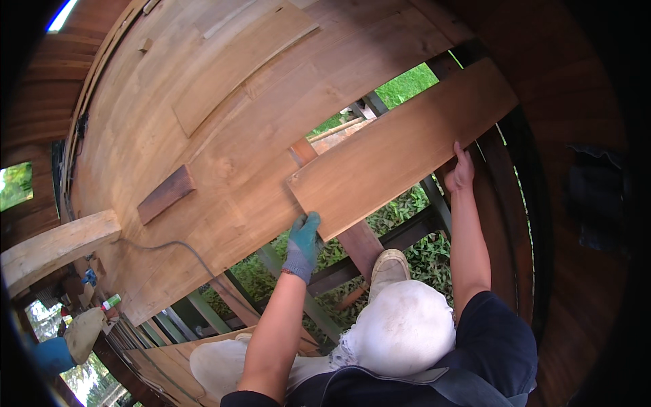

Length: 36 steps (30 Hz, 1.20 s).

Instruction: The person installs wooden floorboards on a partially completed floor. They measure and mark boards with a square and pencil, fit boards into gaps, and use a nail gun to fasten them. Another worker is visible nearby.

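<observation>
A wide, flat wooden plank [403, 146] slants up to the right in front of me, above the gaps of an open floor frame. My left hand [303, 245], in a green and grey knit glove, grips the plank's near left corner. My right hand [461, 173] is bare and holds the near long edge towards the right end, thumb up along the edge and the other fingers hidden underneath. On the far side lies a floor of fitted boards [224, 166], its edge close to the plank's left end.
Loose on the floor lie a long thin board [244, 64] and a short dark wood block [166, 195]. A cable [183, 244] crosses the floor edge at left, near a thick pale beam [61, 247]. Dark joists [339, 275] span open gaps over grass; my shoe [390, 266] rests among them.
</observation>
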Tool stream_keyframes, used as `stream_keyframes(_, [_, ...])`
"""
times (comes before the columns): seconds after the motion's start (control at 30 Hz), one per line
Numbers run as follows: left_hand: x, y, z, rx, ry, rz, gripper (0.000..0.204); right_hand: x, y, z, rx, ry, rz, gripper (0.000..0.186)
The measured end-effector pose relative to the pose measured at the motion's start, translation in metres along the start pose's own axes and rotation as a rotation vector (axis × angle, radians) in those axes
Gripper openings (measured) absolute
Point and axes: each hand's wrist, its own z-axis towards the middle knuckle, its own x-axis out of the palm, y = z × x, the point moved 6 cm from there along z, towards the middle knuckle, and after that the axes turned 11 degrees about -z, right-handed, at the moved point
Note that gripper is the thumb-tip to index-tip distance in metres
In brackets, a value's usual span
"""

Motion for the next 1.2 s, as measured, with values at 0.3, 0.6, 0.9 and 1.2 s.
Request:
stream_keyframes(0.3, [-0.029, -0.093, -0.049, 0.285, 0.171, -0.020, 0.038, 0.046, 0.075, -0.100, -0.886, -0.215, -1.620, 0.064])
stream_keyframes(0.6, [0.060, -0.185, -0.124, 0.294, 0.622, -0.368, 0.046, 0.139, 0.162, -0.102, -1.528, 0.099, -1.569, 0.025])
stream_keyframes(0.9, [0.024, -0.151, -0.077, 0.288, 0.377, 0.001, 0.042, 0.290, 0.308, -0.179, -1.045, 0.285, -1.265, 0.015])
stream_keyframes(1.2, [0.020, -0.049, -0.066, 0.090, 0.352, 0.371, 0.052, 0.260, 0.198, -0.134, -0.519, 0.255, -0.960, 0.021])
